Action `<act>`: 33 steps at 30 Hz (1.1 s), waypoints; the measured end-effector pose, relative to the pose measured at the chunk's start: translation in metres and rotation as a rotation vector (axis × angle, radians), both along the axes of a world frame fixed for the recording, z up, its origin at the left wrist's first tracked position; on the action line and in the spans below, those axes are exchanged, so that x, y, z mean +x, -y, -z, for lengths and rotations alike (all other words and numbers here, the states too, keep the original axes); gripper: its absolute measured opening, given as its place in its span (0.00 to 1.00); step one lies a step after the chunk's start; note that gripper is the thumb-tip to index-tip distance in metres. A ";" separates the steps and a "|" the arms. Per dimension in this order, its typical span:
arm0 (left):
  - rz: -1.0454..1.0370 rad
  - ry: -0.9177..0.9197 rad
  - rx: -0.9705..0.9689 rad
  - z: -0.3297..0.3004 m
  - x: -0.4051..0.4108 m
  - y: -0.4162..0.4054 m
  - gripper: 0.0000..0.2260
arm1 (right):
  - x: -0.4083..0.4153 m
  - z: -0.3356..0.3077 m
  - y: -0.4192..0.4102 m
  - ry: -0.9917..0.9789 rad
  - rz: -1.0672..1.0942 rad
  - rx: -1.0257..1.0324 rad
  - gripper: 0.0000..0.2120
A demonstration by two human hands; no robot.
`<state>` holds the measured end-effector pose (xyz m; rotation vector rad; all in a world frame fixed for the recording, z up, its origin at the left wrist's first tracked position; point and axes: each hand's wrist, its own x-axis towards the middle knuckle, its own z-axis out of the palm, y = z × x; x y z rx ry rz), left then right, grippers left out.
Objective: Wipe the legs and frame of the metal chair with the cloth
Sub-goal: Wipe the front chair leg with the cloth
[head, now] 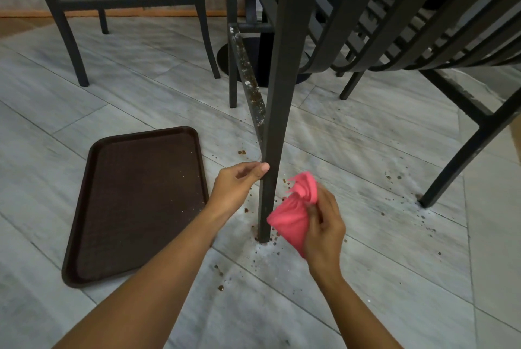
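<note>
Spattered grey tile floor [366,278], brown tray [135,207], second chair [84,4].

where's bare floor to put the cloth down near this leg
Bare tile lies between the tray and the far chair, and near the bottom edge right of the right hand. Around the leg foot, brown spots crowd the floor. The tray itself is bare.

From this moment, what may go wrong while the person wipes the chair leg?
1. The pink cloth is bunched in the right hand, so it may wipe the chair leg poorly.
2. Brown spots on the floor may dirty the cloth.
3. The soiled crossbar could be missed.
</note>
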<state>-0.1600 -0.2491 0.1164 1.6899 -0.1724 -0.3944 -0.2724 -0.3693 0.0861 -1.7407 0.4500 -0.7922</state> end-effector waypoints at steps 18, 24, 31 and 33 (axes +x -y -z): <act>0.002 0.086 0.022 0.010 0.003 0.003 0.24 | 0.040 -0.007 -0.015 -0.084 -0.217 0.244 0.16; 0.008 0.086 0.034 0.007 0.001 0.003 0.22 | 0.039 -0.001 -0.016 -0.119 -0.190 0.219 0.16; 0.028 0.068 0.031 0.006 0.000 0.002 0.20 | 0.035 0.007 -0.017 -0.156 -0.194 0.242 0.16; 0.034 0.061 0.033 0.005 0.001 0.002 0.21 | 0.034 0.012 -0.017 -0.173 -0.187 0.240 0.15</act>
